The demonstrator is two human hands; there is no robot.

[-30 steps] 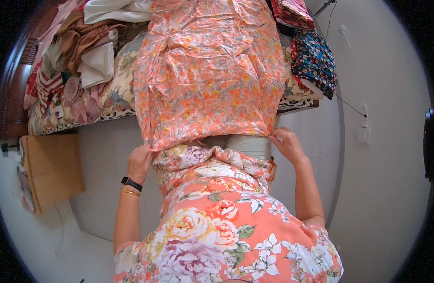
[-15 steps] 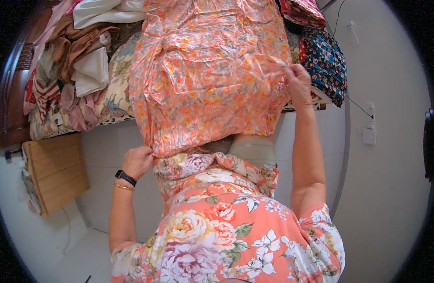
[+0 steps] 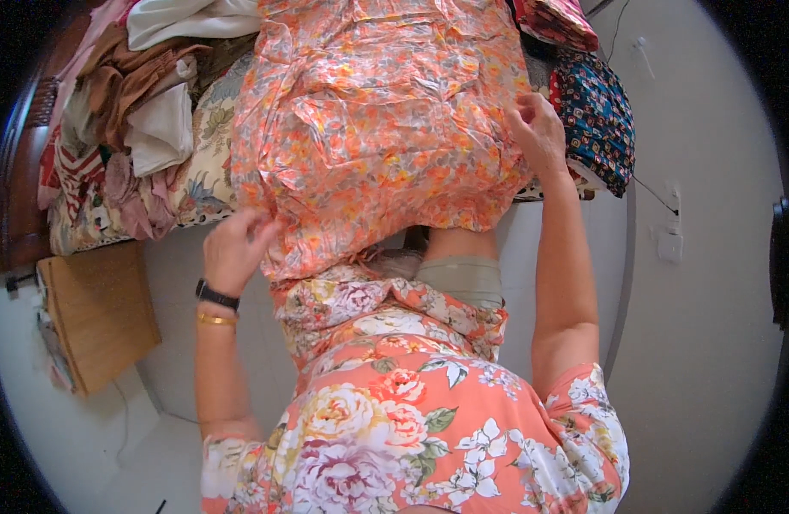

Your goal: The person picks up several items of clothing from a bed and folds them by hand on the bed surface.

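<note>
A thin orange, yellow and grey floral cloth garment [image 3: 369, 146] is spread over the bed, its near edge hanging down towards my lap. My left hand [image 3: 236, 244] is at the garment's near left corner, fingers loosely apart and slightly blurred, with no cloth in its grip. At the right edge of the garment, my right hand [image 3: 538, 130] hovers with bent, parted fingers close to the fabric; no fold of cloth shows between them. Creases run across the garment's middle.
Piled clothes, including a brown cloth [image 3: 125, 86] and a white cloth [image 3: 163, 133], lie at the bed's left. A dark patterned bundle [image 3: 593, 124] sits at the right. A wooden box-like cabinet [image 3: 103, 313] stands at the lower left, and a grey wall [image 3: 703, 343] rises at right.
My right hand has let go of the lifted fold, and the cloth there now lies flatter. My left hand has released the near left corner and moved up slightly.
</note>
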